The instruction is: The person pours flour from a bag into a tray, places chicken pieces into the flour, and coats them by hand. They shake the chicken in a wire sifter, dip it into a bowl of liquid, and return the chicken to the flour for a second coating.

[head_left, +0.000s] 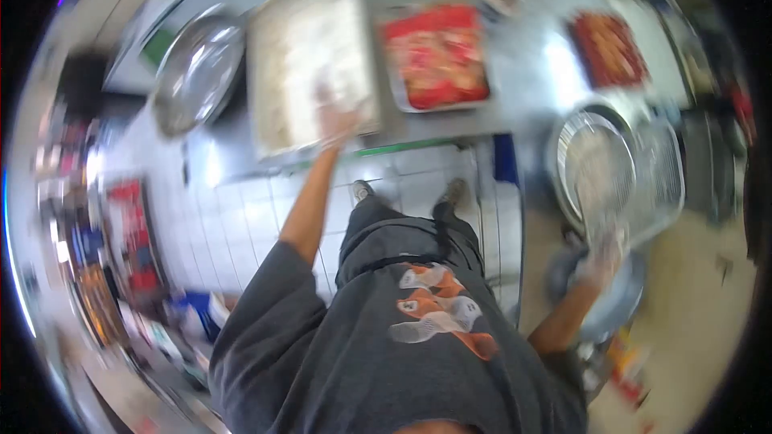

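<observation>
My left hand [339,122], in what looks like a clear glove, is over the near right part of a large rectangular tray [256,104] of white flour-like powder [310,40]. Its fingers look spread, with nothing visible in them. Off to the right, my right hand [605,257], blurred and also gloved, is at the near end of a round mesh strainer [595,157]. The fingers appear closed around its handle. Beneath the strainer is a round metal bowl [556,165], and a rectangular wire basket [663,185] lies beside it.
A red-lined tray of food pieces [438,56] stands right of the powder tray. A shiny metal bowl [201,72] is on the left. Another red container [609,48] sits at the back right. A large round vessel [615,297] stands below my right hand.
</observation>
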The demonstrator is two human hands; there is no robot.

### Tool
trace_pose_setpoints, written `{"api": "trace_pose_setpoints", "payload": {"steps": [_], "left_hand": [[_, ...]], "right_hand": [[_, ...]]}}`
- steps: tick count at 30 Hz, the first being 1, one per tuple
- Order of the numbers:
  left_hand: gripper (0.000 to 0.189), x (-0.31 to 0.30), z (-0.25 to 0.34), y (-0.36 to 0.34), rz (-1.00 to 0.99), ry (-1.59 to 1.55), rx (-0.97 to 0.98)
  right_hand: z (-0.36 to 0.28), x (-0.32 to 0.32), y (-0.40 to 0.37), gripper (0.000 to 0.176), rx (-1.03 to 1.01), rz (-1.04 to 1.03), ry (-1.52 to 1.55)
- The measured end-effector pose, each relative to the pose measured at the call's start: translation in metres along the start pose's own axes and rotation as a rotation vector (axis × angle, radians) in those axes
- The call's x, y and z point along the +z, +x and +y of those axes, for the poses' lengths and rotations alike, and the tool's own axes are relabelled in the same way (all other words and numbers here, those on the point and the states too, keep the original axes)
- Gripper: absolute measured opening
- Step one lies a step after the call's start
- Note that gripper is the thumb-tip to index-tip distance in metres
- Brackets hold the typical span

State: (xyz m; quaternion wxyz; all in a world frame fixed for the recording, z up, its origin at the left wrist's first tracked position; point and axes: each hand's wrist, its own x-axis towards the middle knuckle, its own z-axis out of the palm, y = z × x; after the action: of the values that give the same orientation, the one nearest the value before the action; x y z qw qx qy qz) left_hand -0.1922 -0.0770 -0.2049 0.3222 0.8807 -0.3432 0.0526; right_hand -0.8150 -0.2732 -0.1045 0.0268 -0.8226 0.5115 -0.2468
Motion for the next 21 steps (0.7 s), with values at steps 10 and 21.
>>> {"api": "trace_pose_setpoints", "payload": {"steps": [10, 21], "left_hand": [[0.029, -0.139, -0.052, -0.077, -0.243, -0.507, 0.168], [0.030, -0.188, -0.318, -0.398, -0.241, -0.201, -0.892]], "right_hand": [[-0.556, 0.020, -0.006, 0.048, 0.377, -0.862, 1.613], [-0.700, 0.296, -0.227, 0.034, 0.749, -1.996, 0.850]]}}
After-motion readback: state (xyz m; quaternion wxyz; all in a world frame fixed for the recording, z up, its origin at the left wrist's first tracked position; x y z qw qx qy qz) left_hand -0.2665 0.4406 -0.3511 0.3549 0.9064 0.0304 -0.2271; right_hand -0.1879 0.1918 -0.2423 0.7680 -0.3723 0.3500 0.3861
